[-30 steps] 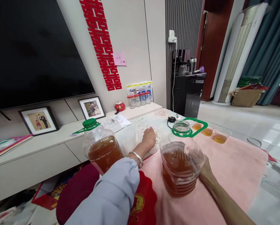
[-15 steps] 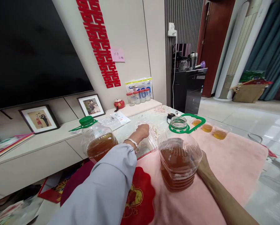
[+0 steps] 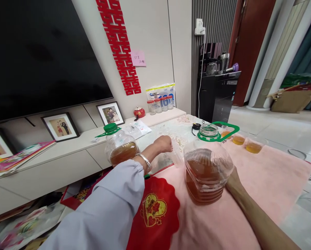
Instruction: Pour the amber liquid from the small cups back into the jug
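Observation:
My left hand (image 3: 163, 144), at the end of a grey sleeve with a bangle at the wrist, is closed near a clear plastic piece (image 3: 176, 156); what its fingers hold is hidden. An uncapped clear jug (image 3: 206, 173) of brown liquid with a green handle stands on the pink cloth (image 3: 277, 170). My right hand (image 3: 232, 177) is at the jug's right side, its fingers hidden behind it. Behind my left forearm is a second jug (image 3: 122, 151) with a green cap. Cups of amber liquid (image 3: 253, 147) sit beyond the open jug.
A red scalloped mat (image 3: 155, 215) lies in front. Small red-lidded jars (image 3: 157, 106), a red pot (image 3: 139, 112) and framed photos (image 3: 60, 127) stand on the white cabinet (image 3: 48, 173). A black tape measure (image 3: 196, 126) lies behind the open jug.
The whole view has shifted, with the scene sitting further right. My left hand has moved slightly closer to the open jug. My right hand stays at that jug.

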The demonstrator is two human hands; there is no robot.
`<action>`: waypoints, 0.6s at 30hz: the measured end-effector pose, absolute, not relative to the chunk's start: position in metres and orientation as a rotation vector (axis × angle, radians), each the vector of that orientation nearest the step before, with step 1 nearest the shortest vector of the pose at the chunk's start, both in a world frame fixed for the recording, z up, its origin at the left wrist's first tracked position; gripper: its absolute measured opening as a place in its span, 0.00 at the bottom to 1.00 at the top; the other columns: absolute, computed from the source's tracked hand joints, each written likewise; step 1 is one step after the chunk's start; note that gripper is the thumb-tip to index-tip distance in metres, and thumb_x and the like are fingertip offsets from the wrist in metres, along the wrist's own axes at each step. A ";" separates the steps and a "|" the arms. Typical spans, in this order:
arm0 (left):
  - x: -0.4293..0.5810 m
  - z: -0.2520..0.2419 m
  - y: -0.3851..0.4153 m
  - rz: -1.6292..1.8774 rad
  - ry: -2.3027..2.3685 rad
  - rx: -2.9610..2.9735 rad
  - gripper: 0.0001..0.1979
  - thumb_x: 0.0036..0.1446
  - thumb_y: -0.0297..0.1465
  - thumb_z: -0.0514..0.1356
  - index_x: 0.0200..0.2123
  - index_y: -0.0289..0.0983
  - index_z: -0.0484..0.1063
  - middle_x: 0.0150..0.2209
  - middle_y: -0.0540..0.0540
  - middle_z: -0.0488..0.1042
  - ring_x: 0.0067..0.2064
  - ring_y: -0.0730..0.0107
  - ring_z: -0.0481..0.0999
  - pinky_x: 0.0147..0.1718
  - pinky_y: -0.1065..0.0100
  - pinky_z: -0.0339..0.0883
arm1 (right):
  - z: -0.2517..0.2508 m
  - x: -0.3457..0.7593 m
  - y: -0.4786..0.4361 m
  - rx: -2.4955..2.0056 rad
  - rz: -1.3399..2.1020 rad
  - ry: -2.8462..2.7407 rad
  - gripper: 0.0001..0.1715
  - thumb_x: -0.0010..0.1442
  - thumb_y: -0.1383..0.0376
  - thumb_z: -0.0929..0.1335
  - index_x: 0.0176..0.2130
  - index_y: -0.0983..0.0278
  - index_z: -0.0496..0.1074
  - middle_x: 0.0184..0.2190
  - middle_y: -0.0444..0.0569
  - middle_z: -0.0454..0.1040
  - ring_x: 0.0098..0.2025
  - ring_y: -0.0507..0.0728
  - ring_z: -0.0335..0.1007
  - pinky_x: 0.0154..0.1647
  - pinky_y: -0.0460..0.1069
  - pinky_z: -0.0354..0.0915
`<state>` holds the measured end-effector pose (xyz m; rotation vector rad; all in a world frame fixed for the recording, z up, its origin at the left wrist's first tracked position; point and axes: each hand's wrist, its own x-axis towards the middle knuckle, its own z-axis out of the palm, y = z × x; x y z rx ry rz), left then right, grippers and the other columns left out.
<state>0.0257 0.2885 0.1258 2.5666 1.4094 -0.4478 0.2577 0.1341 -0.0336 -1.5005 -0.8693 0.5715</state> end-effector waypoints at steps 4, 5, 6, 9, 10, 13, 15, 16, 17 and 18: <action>0.028 0.131 0.278 -0.401 1.436 2.567 0.13 0.64 0.38 0.64 0.47 0.35 0.75 0.48 0.43 0.78 0.48 0.62 0.79 0.49 0.55 0.76 | -0.034 0.257 0.135 -1.492 0.555 -0.886 0.15 0.66 0.55 0.71 0.34 0.64 0.74 0.31 0.42 0.77 0.33 0.53 0.74 0.39 0.51 0.72; 0.029 0.133 0.276 -0.391 1.447 2.567 0.13 0.64 0.38 0.64 0.47 0.35 0.75 0.48 0.43 0.78 0.49 0.62 0.79 0.50 0.55 0.75 | -0.035 0.257 0.135 -1.490 0.551 -0.890 0.16 0.66 0.55 0.71 0.34 0.65 0.74 0.31 0.42 0.77 0.33 0.53 0.74 0.38 0.51 0.72; 0.030 0.136 0.273 -0.383 1.456 2.566 0.13 0.64 0.38 0.64 0.47 0.35 0.75 0.49 0.43 0.78 0.49 0.62 0.78 0.50 0.54 0.75 | -0.035 0.258 0.135 -1.489 0.547 -0.894 0.16 0.66 0.55 0.71 0.34 0.65 0.74 0.32 0.42 0.77 0.33 0.53 0.74 0.38 0.51 0.72; 0.030 0.142 0.269 -0.369 1.456 2.570 0.14 0.63 0.38 0.65 0.47 0.36 0.75 0.49 0.43 0.77 0.50 0.61 0.78 0.50 0.54 0.75 | -0.037 0.258 0.135 -1.482 0.540 -0.909 0.15 0.67 0.56 0.71 0.35 0.65 0.74 0.33 0.42 0.77 0.34 0.53 0.74 0.38 0.51 0.72; 0.029 0.144 0.268 -0.362 1.449 2.576 0.14 0.63 0.38 0.65 0.47 0.36 0.75 0.50 0.43 0.77 0.50 0.61 0.78 0.50 0.54 0.75 | -0.038 0.259 0.135 -1.481 0.540 -0.914 0.15 0.66 0.56 0.71 0.36 0.65 0.74 0.34 0.43 0.76 0.34 0.53 0.74 0.38 0.51 0.72; 0.028 0.147 0.266 -0.335 1.427 2.606 0.14 0.64 0.38 0.63 0.48 0.35 0.75 0.50 0.43 0.77 0.50 0.61 0.78 0.51 0.54 0.75 | -0.038 0.259 0.135 -1.482 0.538 -0.922 0.14 0.66 0.57 0.71 0.37 0.65 0.74 0.34 0.43 0.76 0.35 0.53 0.74 0.38 0.51 0.72; 0.028 0.150 0.263 -0.316 1.422 2.631 0.14 0.65 0.38 0.63 0.48 0.35 0.75 0.50 0.43 0.77 0.50 0.61 0.78 0.51 0.53 0.75 | -0.037 0.259 0.135 -1.487 0.533 -0.919 0.14 0.66 0.56 0.71 0.37 0.65 0.74 0.35 0.43 0.76 0.35 0.53 0.74 0.37 0.51 0.72; 0.029 0.151 0.261 -0.307 1.424 2.646 0.13 0.65 0.38 0.63 0.47 0.35 0.75 0.50 0.43 0.77 0.50 0.61 0.78 0.51 0.53 0.75 | -0.037 0.259 0.135 -1.490 0.531 -0.917 0.14 0.66 0.56 0.71 0.37 0.65 0.75 0.35 0.43 0.77 0.35 0.53 0.74 0.37 0.50 0.72; 0.029 0.152 0.258 -0.299 1.427 2.662 0.13 0.65 0.38 0.63 0.47 0.35 0.75 0.50 0.43 0.77 0.51 0.61 0.78 0.52 0.53 0.74 | -0.038 0.259 0.135 -1.493 0.529 -0.916 0.14 0.66 0.56 0.71 0.37 0.65 0.75 0.35 0.43 0.77 0.35 0.53 0.74 0.37 0.50 0.72; 0.029 0.154 0.255 -0.289 1.432 2.680 0.13 0.65 0.37 0.63 0.47 0.35 0.75 0.49 0.43 0.77 0.51 0.61 0.78 0.52 0.52 0.74 | -0.038 0.260 0.135 -1.496 0.529 -0.917 0.14 0.66 0.56 0.71 0.37 0.65 0.75 0.35 0.43 0.77 0.34 0.53 0.74 0.37 0.50 0.72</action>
